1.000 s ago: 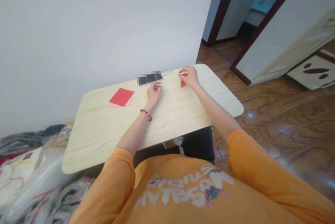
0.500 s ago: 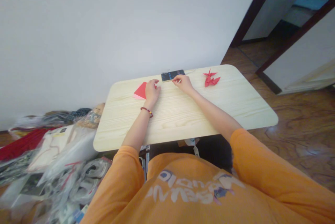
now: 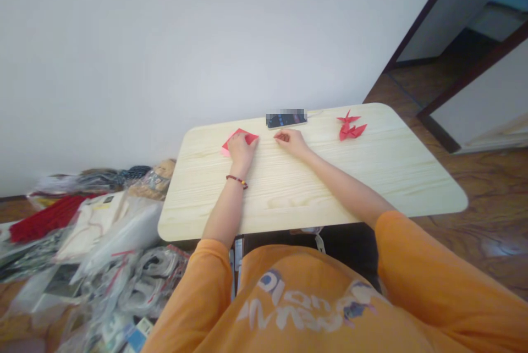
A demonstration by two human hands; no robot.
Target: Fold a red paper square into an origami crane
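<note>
My left hand (image 3: 241,149) rests over a folded sheet of red origami paper (image 3: 240,132), with its fingers bent on it and the thumb at its right side. A paler pink edge of the sheet shows left of the hand. To the right, my right hand (image 3: 293,143) is held just above or on the tabletop, its thumb and fingers curled together. A reddish patch shows within those fingers, too small to make out. Two folded red paper cranes, an upper crane (image 3: 348,118) and a lower crane (image 3: 352,132), sit close together farther right.
A phone (image 3: 286,118) lies at the back of the pale wooden table (image 3: 305,193), by the white wall (image 3: 206,39). Bagged clothes and plastic packs (image 3: 124,232) are heaped on the floor at left. A doorway (image 3: 449,39) opens at right.
The view has shifted, moving the scene rightward. My right hand has drawn back from the phone's edge, towards me and the left hand. My left hand now covers more of the red paper's middle.
</note>
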